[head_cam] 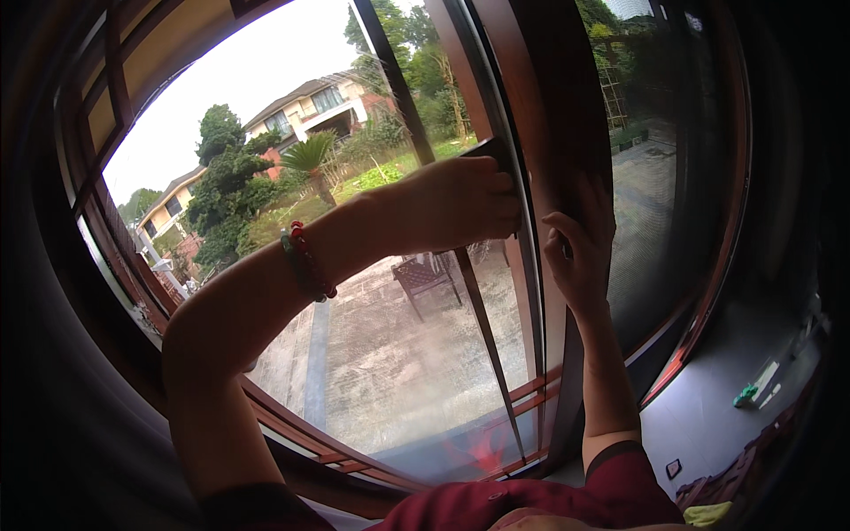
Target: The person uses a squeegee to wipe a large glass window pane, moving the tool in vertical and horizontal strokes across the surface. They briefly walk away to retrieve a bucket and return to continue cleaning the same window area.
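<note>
My left hand [479,199], at the end of the arm with beaded bracelets [305,262], is closed around a dark, flat-edged object [490,149] against the glass beside the door frame. What that object is cannot be told. Right of it, my right hand [581,232] rests on the dark wooden door frame [531,99], its upper fingers spread flat and in shadow, thumb and forefinger bent. Whether a small dark part between those two fingers is held is unclear. A glass pane [412,372] fills the space behind my left arm.
A mesh screen panel [641,219] stands right of the frame. Wooden lower rails [332,458] run below the glass. Outside are a patio with a chair [425,275], plants and houses. At lower right, a green object [745,395] lies on the grey floor [697,391], near a yellow cloth [707,514].
</note>
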Tool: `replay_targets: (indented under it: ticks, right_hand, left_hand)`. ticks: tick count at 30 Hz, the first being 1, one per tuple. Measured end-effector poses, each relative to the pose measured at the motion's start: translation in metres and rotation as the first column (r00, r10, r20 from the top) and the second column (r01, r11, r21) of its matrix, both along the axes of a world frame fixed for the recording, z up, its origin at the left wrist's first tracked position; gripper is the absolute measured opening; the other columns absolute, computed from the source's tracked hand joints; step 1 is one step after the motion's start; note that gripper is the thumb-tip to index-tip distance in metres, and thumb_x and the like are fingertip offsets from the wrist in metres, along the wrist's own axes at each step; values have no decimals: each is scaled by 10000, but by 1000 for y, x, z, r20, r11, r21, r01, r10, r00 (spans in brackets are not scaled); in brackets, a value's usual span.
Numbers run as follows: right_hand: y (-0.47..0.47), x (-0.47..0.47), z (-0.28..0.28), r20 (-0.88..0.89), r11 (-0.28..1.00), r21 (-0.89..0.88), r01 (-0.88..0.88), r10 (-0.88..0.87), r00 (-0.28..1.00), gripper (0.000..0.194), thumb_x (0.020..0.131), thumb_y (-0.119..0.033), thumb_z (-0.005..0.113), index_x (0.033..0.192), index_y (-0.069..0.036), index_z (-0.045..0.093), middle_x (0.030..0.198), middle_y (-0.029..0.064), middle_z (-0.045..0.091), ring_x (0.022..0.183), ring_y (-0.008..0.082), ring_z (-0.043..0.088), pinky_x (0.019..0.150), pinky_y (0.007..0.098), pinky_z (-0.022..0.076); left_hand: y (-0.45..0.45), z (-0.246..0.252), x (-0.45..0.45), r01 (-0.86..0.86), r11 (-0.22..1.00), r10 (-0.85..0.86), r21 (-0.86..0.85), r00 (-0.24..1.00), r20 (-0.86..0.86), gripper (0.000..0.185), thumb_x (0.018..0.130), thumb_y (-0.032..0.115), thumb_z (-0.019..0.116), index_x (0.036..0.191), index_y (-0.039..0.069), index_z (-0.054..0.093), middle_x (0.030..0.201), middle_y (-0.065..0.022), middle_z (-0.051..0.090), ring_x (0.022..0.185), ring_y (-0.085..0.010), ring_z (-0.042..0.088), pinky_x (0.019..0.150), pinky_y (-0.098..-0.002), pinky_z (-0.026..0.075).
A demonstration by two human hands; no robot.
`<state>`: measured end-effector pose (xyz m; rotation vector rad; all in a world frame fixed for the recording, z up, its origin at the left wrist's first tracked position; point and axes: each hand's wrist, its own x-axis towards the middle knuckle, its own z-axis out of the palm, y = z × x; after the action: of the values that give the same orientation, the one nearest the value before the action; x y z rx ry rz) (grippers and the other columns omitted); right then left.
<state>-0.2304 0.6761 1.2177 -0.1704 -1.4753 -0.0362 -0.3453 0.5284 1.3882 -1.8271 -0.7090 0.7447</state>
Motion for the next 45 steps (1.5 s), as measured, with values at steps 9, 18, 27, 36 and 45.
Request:
replay_targets:
  ticks: [9,18,27,36,45]
  right_hand:
    - [-1,3,-2,-18,1000,-26,-15,15,1000,261,720,-21,579,944,-127,662,1341,225,493,1241,435,458,1002,512,400]
    - [0,5,-4,16,999,8,46,-46,999,262,773,-57,605,1018,-144,639,1393,187,462,1295,431,421,1046,530,385]
    - [-8,2,0,-8,1000,-12,6,-6,1000,208,760,24,542,911,-98,619,1353,214,490,1287,417,437,1057,518,367]
    - [0,4,-14,50,998,-13,65,-64,997,270,828,-3,542,1043,-145,625,1452,172,397,1361,396,352,1104,508,334]
    - [7,-2,-24,48,995,36,95,-97,994,167,953,-64,503,1095,-56,592,1052,66,608,1011,201,560,859,343,483]
  left_hand:
    - [-9,-13,-9,-116,991,130,-62,938,322,364,790,407,722,1009,140,607,1055,-8,544,1033,-191,512,972,-344,400]
    - [3,-11,-21,-29,1000,25,9,959,281,384,674,301,775,969,159,574,1013,-16,543,1023,-209,538,1005,-371,437]
    - [4,51,-22,138,985,-161,104,950,267,200,708,194,686,860,95,601,936,-60,547,1025,-253,528,972,-412,432]
    - [-106,153,-79,221,865,-363,451,896,257,232,636,26,684,802,79,529,965,-96,555,1041,-315,551,905,-406,456]
    - [-310,163,-173,-9,630,-375,776,872,314,192,686,32,617,852,48,522,926,-99,532,922,-286,511,824,-369,408]
